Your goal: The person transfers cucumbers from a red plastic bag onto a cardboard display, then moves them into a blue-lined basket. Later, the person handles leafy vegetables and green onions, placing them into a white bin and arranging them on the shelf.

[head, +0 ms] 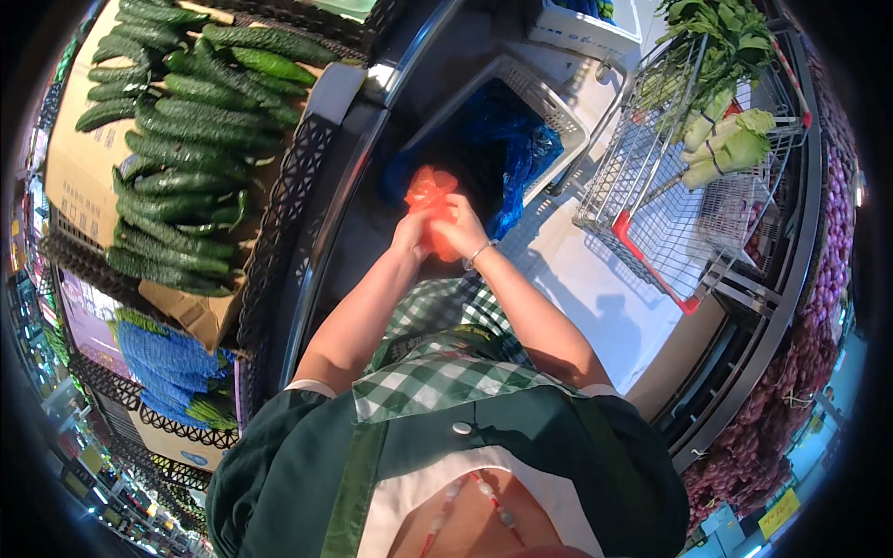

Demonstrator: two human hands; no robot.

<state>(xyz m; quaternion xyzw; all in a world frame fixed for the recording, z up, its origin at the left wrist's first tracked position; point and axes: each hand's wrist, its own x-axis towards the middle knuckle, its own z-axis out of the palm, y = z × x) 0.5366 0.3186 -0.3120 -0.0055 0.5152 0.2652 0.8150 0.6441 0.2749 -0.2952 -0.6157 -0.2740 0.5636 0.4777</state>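
My left hand (pixel 410 236) and my right hand (pixel 462 229) are close together in front of my apron, both gripping a crumpled orange-red plastic bag (pixel 431 187). Thin and translucent, the bag bunches up between the fingers and sticks out beyond them. What it may contain cannot be made out. Just past my hands, a white plastic basket (pixel 568 120) stands on the floor, lined with a blue plastic bag (pixel 520 167). Deep shadow hides the bottom of that basket.
Cucumbers (pixel 202 139) lie on a display stand at left, beside a black lattice crate edge (pixel 282 202). Below them are vegetables in blue netting (pixel 167 363). A metal shopping cart (pixel 642 202) with leafy vegetables (pixel 729 143) stands right, before a rack of red onions or shallots (pixel 788 376).
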